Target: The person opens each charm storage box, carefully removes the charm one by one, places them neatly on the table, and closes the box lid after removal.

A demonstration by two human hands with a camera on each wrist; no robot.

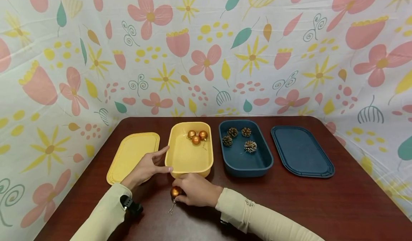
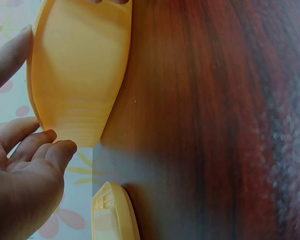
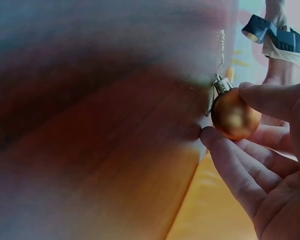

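A yellow container (image 1: 185,157) holds several copper-coloured Christmas baubles (image 1: 196,139) near its back right corner. My left hand (image 1: 148,167) touches its near left side, thumb at the front corner and fingers extended along the rim. In the left wrist view, those fingertips (image 2: 65,146) meet the container's outer wall (image 2: 80,75). My right hand (image 1: 197,191) pinches another copper bauble (image 1: 176,192) in front of the container. Seen from the right wrist, this bauble (image 3: 235,115) sits between thumb and fingers, its metal cap and silvery hanging string free.
Right of the yellow container stands a dark blue container (image 1: 248,167) with several pine cones (image 1: 250,146). A yellow lid (image 1: 135,153) lies at the left, partly behind my left hand. A dark blue lid (image 1: 302,151) lies at the right. Floral cloth (image 1: 206,91) hangs behind the brown table (image 1: 341,205).
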